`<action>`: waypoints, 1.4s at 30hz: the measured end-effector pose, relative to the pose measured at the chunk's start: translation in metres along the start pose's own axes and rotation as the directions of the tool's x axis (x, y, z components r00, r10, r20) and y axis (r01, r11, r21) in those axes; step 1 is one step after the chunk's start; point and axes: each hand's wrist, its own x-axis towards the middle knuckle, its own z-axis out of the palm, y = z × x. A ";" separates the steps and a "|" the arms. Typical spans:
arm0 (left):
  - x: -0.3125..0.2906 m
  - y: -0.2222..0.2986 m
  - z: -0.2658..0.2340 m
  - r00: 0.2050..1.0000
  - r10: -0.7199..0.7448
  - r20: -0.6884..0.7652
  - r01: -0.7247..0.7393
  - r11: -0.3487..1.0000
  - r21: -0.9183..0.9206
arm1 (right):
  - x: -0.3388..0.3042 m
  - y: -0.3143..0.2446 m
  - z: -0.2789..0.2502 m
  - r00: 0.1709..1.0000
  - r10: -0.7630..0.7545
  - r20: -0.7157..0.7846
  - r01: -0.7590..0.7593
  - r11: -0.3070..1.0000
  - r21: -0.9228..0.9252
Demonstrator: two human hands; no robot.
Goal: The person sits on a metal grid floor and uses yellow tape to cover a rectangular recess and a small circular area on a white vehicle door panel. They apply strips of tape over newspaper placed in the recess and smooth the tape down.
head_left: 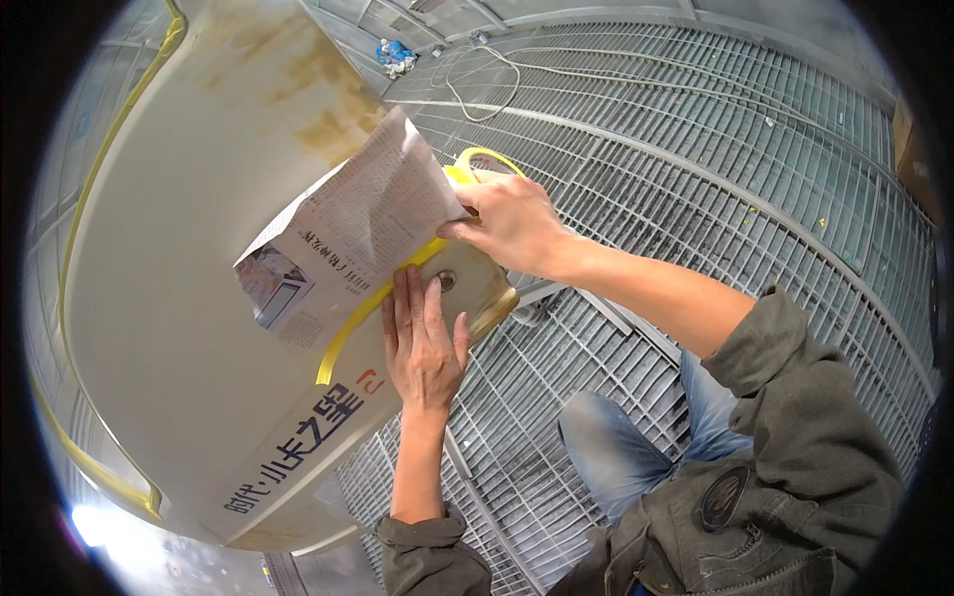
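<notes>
Grated floor [715,119]; pale panel [169,248] bearing newspaper sheet [358,219], yellow tape strip [350,336] along its edge. Left hand [424,360]: fingers flat over strip. Right hand [522,223]: grasping tape roll [487,151]. Apparent step: taping; next calls for even tension.

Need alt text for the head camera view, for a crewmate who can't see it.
A person's left hand lies on yellow tape along a newspaper sheet on a pale panel, while the right hand holds the tape roll at the paper's corner. A metal grating floor lies below.
</notes>
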 end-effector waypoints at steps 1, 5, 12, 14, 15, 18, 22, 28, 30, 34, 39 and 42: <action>0.001 0.000 0.003 1.000 0.015 -0.006 -0.015 1.000 -0.005 | -0.001 0.000 -0.001 1.000 0.002 0.000 -0.002 1.000 -0.006; 0.016 0.004 0.004 0.998 0.059 0.016 -0.059 0.998 -0.028 | -0.001 0.002 0.002 0.999 -0.008 -0.032 0.009 1.000 0.003; 0.014 -0.004 -0.013 0.992 0.095 0.086 -0.095 0.995 -0.007 | -0.003 0.007 0.005 0.999 0.001 -0.050 0.004 0.996 0.094; 0.003 -0.007 -0.017 0.996 0.051 0.070 -0.053 0.998 0.024 | -0.008 0.009 -0.001 0.997 0.071 0.007 -0.071 0.985 0.155; -0.002 -0.008 -0.018 0.998 0.032 0.062 -0.035 0.999 0.039 | -0.009 0.013 -0.002 0.996 0.084 -0.028 -0.078 0.981 0.176; -0.016 -0.015 -0.032 0.997 -0.034 0.066 0.027 0.994 0.106 | -0.015 0.020 0.005 0.987 0.113 -0.112 -0.081 0.962 0.259; -0.041 -0.035 -0.050 0.996 -0.062 0.068 0.050 0.985 0.166 | -0.021 0.021 0.021 0.971 0.145 -0.188 -0.066 0.927 0.370; 0.009 -0.016 -0.074 0.995 0.058 -0.082 -0.046 0.989 0.142 | -0.027 0.016 0.037 0.952 0.306 0.022 -0.274 0.817 0.507; 0.062 -0.004 -0.085 0.970 0.224 -0.091 -0.212 0.969 0.131 | -0.026 0.018 0.040 0.950 0.310 0.038 -0.277 0.783 0.557; 0.148 0.021 -0.090 0.929 0.360 0.088 -0.370 0.914 0.165 | -0.025 0.007 0.056 0.945 0.327 0.010 -0.271 0.763 0.586; 0.206 0.027 -0.068 0.841 0.463 0.281 -0.509 0.853 0.115 | -0.023 0.012 0.043 0.927 0.371 0.049 -0.323 0.727 0.606; 0.215 0.025 -0.067 0.803 0.453 0.387 -0.510 0.858 0.054 | -0.023 0.010 0.052 0.930 0.365 -0.044 -0.273 0.767 0.580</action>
